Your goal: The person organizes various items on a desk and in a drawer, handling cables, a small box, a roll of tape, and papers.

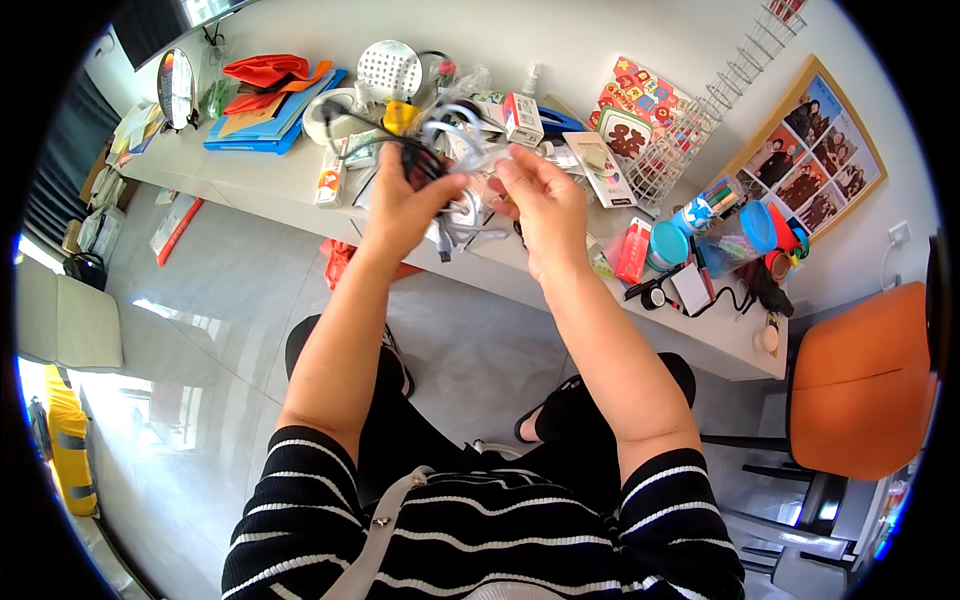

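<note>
Above the front edge of the long white table, my left hand (403, 212) is closed around a bundle of cables. Black cable (424, 162) loops out over its fingers, and white cable (462, 222) hangs below with a dark plug at its end. My right hand (549, 208) is beside it, thumb and fingers pinched together near the white loops. What sits between those fingertips is pale and blurred, so I cannot make it out. Just behind the hands stands a small white and red box (522, 118).
Blue folders (262, 138) and red-orange fabric (268, 72) lie at the table's left. A wire rack (668, 160), red box (633, 250) and turquoise-lidded jar (668, 243) stand to the right. An orange chair (860, 385) is at the far right, and a framed photo collage (810, 150) leans behind.
</note>
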### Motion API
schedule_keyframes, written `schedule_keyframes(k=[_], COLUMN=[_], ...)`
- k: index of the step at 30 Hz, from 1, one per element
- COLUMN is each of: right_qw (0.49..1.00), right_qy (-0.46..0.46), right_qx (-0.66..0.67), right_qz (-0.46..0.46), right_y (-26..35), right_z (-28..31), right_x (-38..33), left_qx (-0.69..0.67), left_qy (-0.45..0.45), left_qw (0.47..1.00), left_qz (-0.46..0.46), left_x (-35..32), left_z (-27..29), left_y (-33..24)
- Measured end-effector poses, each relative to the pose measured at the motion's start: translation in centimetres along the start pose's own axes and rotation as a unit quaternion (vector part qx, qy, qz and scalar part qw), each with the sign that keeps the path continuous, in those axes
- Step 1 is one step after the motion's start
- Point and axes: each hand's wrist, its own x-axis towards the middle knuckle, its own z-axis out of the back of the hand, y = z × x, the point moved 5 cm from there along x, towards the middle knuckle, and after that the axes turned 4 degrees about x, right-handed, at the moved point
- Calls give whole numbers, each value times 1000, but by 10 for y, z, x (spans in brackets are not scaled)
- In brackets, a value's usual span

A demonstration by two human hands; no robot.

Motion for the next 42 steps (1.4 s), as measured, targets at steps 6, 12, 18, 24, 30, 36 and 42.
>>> schedule_keyframes(k=[6, 12, 18, 24, 30, 36, 42], right_qw=[996, 922, 972, 970, 962, 977, 983], right_qy=[-38, 35, 33, -45, -118, -153, -74], right_qx=[-55, 288, 224, 236, 242, 137, 147], right_qz=[-61, -257, -65, 30, 42, 61, 86], right_y=[-58, -73, -66, -65, -43, -23, -16], right_z=[8, -52, -49, -47, -25, 9, 27], right_x=[-30, -49, -19, -22, -16, -22, -39], left_qx=[-165, -133, 51, 43, 21, -58, -10], left_qy=[-58, -26, 59, 69, 160, 190, 258], left_qw=[978, 991, 991, 997, 986, 980, 964], left_qz=[-112, -13, 108, -2, 44, 13, 72], left_x=[-4, -34, -52, -47, -49, -68, -70], left_z=[48, 54, 33, 18, 2, -33, -56], left_y=[-27, -19, 0, 18, 33, 40, 45])
